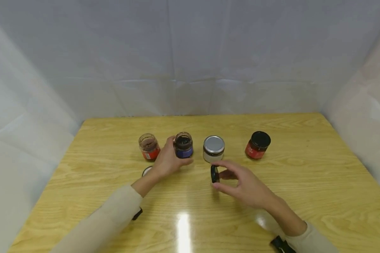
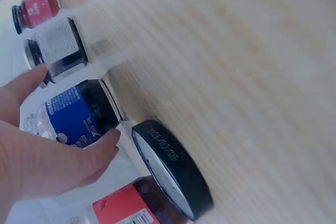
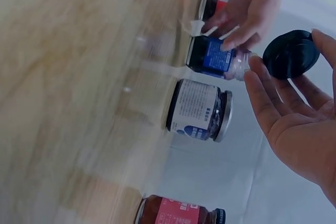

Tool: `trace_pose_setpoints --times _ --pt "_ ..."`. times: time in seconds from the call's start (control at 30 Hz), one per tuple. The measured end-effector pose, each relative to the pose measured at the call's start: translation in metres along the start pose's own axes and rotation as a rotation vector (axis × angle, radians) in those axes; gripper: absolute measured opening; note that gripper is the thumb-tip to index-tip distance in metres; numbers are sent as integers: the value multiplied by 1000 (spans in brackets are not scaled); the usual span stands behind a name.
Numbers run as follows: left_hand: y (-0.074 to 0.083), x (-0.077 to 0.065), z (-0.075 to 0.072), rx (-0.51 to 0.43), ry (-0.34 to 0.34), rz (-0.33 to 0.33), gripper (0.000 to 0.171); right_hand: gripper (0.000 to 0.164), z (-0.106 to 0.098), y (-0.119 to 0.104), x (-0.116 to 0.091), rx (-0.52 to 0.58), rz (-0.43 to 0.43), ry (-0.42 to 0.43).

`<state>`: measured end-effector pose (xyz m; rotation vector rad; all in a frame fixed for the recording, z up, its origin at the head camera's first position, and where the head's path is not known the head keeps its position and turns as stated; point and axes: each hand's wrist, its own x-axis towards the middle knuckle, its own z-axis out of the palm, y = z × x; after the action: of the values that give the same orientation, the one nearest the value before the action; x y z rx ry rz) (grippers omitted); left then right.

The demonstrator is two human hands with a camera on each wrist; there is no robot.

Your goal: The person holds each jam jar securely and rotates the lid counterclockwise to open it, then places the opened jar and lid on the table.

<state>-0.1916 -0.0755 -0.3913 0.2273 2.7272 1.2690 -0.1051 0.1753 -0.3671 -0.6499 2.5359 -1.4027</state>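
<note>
My left hand (image 1: 168, 161) is beside an uncapped jar with a blue label (image 1: 185, 153), its fingers along the jar's left side and its thumb spread out in front. Dark contents show through the jar's open mouth. In the left wrist view the thumb stands away from the glass, while the fingers are right at the jar's side. My right hand (image 1: 248, 186) pinches a black lid (image 1: 214, 174) on edge between thumb and fingers, above the table. In the right wrist view that lid (image 3: 290, 54) shows its round face.
An uncapped red-labelled jar (image 1: 149, 151) stands left of the left hand. A loose lid (image 2: 176, 169) lies in front of it, partly behind the left wrist in the head view. A silver-lidded jar (image 1: 213, 146) and a black-lidded red-labelled jar (image 1: 256, 149) stand to the right.
</note>
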Motion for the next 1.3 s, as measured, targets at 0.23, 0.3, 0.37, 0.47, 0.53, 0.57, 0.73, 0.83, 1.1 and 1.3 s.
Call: trace_pose_setpoints --times 0.23,0.3,0.37,0.47,0.53,0.57,0.73,0.83,1.1,1.3 --pt "-6 -36 -18 -55 36 -27 88 56 -11 0 1 -20 -28 52" --pt "-6 -45 -22 -40 46 24 82 56 -13 0 2 -8 -35 61" --pt "-4 -53 -25 -4 65 87 78 55 -14 -1 3 7 -39 70" --pt "-1 -62 -29 93 91 211 76 55 -14 -2 3 19 -50 83" --pt "2 -66 -32 169 121 294 75 54 -14 -2 4 25 -55 90" --pt "3 -68 -33 210 140 334 75 54 -13 -3 4 31 -62 92" --pt "8 -71 -37 344 223 555 73 54 -11 -3 6 93 -92 101" --pt "7 -72 -37 398 233 672 74 53 -10 -2 8 142 -105 102" --pt "-3 -70 -32 473 280 784 73 50 -6 1 17 186 -100 92" --pt "-15 -66 -31 582 252 790 72 51 -3 8 29 262 -60 49"
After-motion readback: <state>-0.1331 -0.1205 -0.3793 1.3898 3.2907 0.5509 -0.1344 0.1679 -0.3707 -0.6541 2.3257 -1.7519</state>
